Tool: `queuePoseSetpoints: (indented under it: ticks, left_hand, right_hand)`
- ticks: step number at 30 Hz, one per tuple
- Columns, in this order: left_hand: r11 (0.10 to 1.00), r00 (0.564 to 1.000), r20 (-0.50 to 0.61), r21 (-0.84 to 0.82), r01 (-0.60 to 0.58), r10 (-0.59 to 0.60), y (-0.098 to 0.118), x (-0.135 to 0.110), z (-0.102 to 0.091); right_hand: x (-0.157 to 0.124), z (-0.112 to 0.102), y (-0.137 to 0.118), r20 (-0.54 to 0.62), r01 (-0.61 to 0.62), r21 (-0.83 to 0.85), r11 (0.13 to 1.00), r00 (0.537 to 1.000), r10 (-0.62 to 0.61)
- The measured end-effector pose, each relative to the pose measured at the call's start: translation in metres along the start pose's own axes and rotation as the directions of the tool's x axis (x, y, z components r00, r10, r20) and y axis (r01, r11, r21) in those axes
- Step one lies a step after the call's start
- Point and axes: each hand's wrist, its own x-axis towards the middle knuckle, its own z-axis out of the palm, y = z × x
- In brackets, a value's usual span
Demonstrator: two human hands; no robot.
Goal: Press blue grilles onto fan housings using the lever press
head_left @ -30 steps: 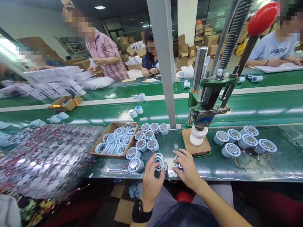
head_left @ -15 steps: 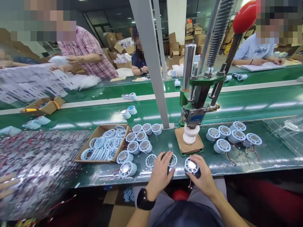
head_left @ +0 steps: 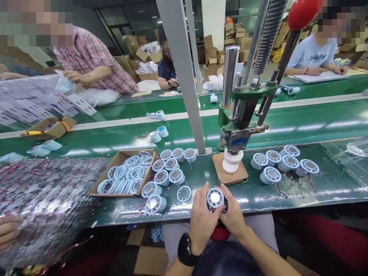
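Vs half a sec ago, L to R: the loose ring [head_left: 189, 194] lies put on the bench [head_left: 198, 174] at 9 o'clock from my grip. The 2nd ring, to its right then, isn't visible on its own now; prob. on the held unit [head_left: 215, 197] or under my hands, can't tell which. My left hand [head_left: 202, 218] has moved right and closes in from 8 o'clock, fingers curled narrow along the unit's left side. My right hand [head_left: 234, 218] has brought the unit left and grips it from 4 o'clock, fingertips partly hidden. For the work, I read that as both hands committed to 1 piece, w/ the press [head_left: 231, 163] at 1 o'clock unattended.

Looks, L to R: the left-hand housings [head_left: 155, 204] at 10 o'clock have pale blue spoked rims and grey discs. The held unit, near the bench's front edge, shows a pale blue ring face up, bright silver disc in the middle, dark gaps betw. spokes, something dark at its lower right. Can't tell if it's resting or lifted; underside's hidden, so no leads visible. The right-hand housings [head_left: 270, 175] at 2 o'clock look alike, some w/ wires trailing
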Motion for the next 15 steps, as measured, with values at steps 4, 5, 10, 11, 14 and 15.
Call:
queuePoseSetpoints:
  ticks: [4, 5, 10, 11, 14, 15]
  left_hand:
    - [0.986, 0.994, 0.063, -0.133, 0.101, -0.094, -0.003, -0.002, 0.005]
    - [0.979, 0.991, 0.097, -0.173, 0.109, -0.094, -0.004, -0.002, 0.006]
    - [0.954, 0.977, 0.212, -0.285, 0.096, -0.034, -0.012, -0.001, 0.008]
    - [0.95, 0.975, 0.219, -0.294, 0.105, -0.039, -0.013, -0.001, 0.008]
    - [0.94, 0.973, 0.217, -0.307, 0.148, -0.082, -0.012, 0.001, 0.006]
    - [0.937, 0.973, 0.209, -0.309, 0.165, -0.103, -0.011, 0.003, 0.005]
  right_hand:
    - [0.002, -0.003, 0.001, 0.033, 0.002, -0.009, 1.0, 0.999, -0.002]
    - [0.003, -0.004, 0.001, 0.047, 0.008, -0.014, 1.0, 0.999, -0.007]
    - [0.006, -0.005, -0.002, 0.11, 0.048, -0.044, 0.998, 0.993, -0.043]
    - [0.006, -0.006, -0.004, 0.119, 0.056, -0.052, 0.997, 0.992, -0.05]
    - [0.009, -0.018, -0.01, 0.167, 0.097, -0.078, 0.992, 0.983, -0.083]
    - [0.013, -0.027, -0.012, 0.191, 0.119, -0.086, 0.989, 0.976, -0.101]
